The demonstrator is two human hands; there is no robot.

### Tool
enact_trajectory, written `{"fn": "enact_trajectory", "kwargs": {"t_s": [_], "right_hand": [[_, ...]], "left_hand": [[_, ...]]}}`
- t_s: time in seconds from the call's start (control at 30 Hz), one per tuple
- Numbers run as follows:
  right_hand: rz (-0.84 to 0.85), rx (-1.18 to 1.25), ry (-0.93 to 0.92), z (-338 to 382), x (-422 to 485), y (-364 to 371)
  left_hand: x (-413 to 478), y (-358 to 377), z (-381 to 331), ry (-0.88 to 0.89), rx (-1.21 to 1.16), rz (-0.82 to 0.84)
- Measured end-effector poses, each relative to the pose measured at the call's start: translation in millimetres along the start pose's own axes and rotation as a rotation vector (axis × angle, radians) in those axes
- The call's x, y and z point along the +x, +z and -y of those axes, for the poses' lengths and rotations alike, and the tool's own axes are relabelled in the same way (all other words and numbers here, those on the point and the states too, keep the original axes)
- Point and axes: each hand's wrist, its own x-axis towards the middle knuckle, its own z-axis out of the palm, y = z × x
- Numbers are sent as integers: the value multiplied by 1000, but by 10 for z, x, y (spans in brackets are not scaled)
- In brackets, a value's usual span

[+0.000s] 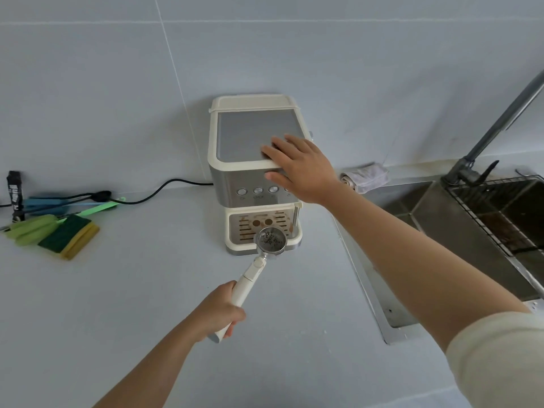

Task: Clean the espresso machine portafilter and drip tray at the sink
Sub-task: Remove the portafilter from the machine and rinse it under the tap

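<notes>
1. Nearest, at 6 o'clock in the view, the left hand point(219, 312) curls tightly around the white handle of the portafilter point(250, 275). Its metal basket, speckled with dark grounds, points toward 12 o'clock and overlaps the front lip of the drip tray point(244, 228).
2. Both arms reach over the countertop point(132, 304), which is smooth and pale grey.
3. The drip tray sits in the base of the espresso machine point(235, 178). Its cream slotted grate is stained brown.
4. The right hand point(297, 169) lies flat on the machine's top with its fingers straight. The thumb drops over the front edge above the buttons, and the hand grasps nothing.
5. At 9 o'clock from the machine lie a green-and-yellow sponge point(69, 235) and green brushes point(29, 229). A black power cord point(164, 187) runs to the machine.
6. At 3 o'clock a steel sink point(441, 219) is set into the counter and holds a wire rack point(500, 213). A faucet point(500, 122) stands at its back. A folded cloth point(365, 178) lies against the wall between machine and sink.
7. Farthest is a wall point(88, 83) of large pale grey tiles.
</notes>
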Motion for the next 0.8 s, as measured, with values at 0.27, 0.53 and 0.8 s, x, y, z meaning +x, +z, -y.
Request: {"fn": "enact_trajectory", "kwargs": {"t_s": [0.27,0.53,0.8], "right_hand": [[58,117,191,-24,-334,37],[87,207,458,-237,-881,107],[99,325,661,-795,-1574,290]], "left_hand": [[-53,81,-106,29,-3,22],[66,294,-470,98,84,117],[334,767,-960,127,53,143]]}}
